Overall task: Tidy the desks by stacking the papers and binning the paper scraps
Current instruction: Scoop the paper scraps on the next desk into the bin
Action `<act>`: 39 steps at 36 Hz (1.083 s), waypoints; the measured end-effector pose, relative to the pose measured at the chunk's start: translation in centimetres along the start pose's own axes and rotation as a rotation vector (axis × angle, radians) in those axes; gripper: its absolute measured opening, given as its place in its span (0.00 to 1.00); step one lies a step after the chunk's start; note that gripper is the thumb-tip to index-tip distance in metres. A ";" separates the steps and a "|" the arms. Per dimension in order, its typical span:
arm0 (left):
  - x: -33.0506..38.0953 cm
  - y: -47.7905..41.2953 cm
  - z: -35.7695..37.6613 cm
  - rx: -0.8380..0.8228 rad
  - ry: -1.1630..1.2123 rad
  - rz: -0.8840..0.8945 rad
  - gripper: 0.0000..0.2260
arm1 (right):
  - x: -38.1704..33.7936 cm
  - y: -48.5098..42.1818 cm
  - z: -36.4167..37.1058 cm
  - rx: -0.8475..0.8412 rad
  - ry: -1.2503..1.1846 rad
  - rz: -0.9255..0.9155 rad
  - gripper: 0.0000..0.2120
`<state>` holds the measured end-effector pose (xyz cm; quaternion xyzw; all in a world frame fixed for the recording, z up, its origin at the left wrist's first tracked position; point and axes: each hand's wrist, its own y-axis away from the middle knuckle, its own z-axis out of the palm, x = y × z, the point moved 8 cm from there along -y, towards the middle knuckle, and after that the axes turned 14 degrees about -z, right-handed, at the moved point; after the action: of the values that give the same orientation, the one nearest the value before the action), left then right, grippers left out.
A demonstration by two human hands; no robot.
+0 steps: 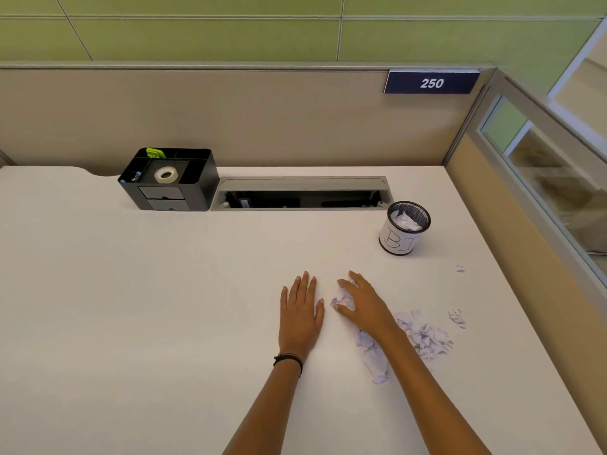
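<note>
Beside the flat, empty left hand (300,311), the right hand (363,305) curled round a scrap clump (342,298); partial hold risked spills short of the bin (404,236) beyond.

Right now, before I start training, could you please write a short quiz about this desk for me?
1. True or false: the left hand lies flat on the desk.
2. Which hand grips paper scraps? A) left B) right
3. What already lies in the bin?
Key: 1 true; 2 B, the right hand; 3 crumpled paper.
</note>
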<state>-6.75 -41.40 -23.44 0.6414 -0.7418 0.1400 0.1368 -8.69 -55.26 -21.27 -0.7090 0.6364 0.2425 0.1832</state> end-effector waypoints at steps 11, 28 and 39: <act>0.0 0.0 0.0 0.000 0.007 -0.007 0.23 | -1.1 1.6 -0.2 0.072 0.072 0.038 0.19; 0.0 -0.1 0.1 0.001 -0.001 -0.006 0.23 | -0.1 0.9 -2.6 0.199 0.159 -0.053 0.08; 0.0 0.0 0.1 0.002 -0.002 -0.006 0.23 | 2.3 -0.7 -13.6 0.667 -0.295 0.016 0.05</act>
<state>-6.78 -41.44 -23.49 0.6438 -0.7400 0.1397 0.1357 -6.35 -64.81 -11.56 -0.5627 0.6526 0.1226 0.4923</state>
